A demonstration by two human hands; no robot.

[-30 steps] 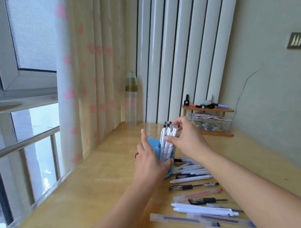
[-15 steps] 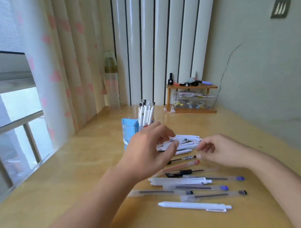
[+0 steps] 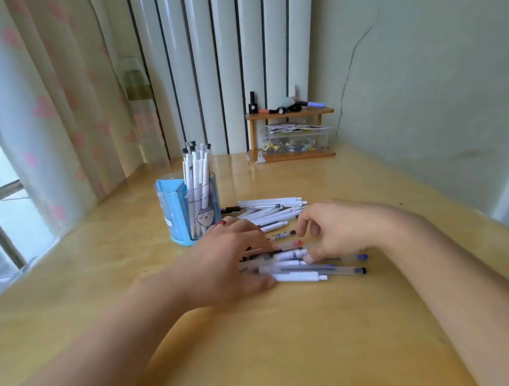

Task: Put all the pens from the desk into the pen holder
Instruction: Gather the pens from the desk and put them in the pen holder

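Observation:
A blue pen holder (image 3: 176, 221) with a clear front stands left of centre on the wooden desk (image 3: 282, 350). Several white pens (image 3: 196, 169) stand upright in it. More white pens (image 3: 272, 211) lie loose in a pile to its right. Nearer me lies a bunch of clear and white pens (image 3: 316, 270) with blue and black caps. My left hand (image 3: 232, 263) rests palm down on the left ends of this bunch, fingers spread. My right hand (image 3: 335, 233) hovers over the right side, fingers curled, thumb tip touching the pens. Neither hand has lifted a pen.
A small wooden shelf (image 3: 292, 155) with a clear box of clips and small bottles stands at the back by the wall. A tall clear bottle (image 3: 140, 110) stands behind the curtain at back left. A window and curtain run along the left edge.
Both hands left the pen holder and came down onto the nearer pens. Those pens, spread out half a second ago, are now pushed close together between my hands.

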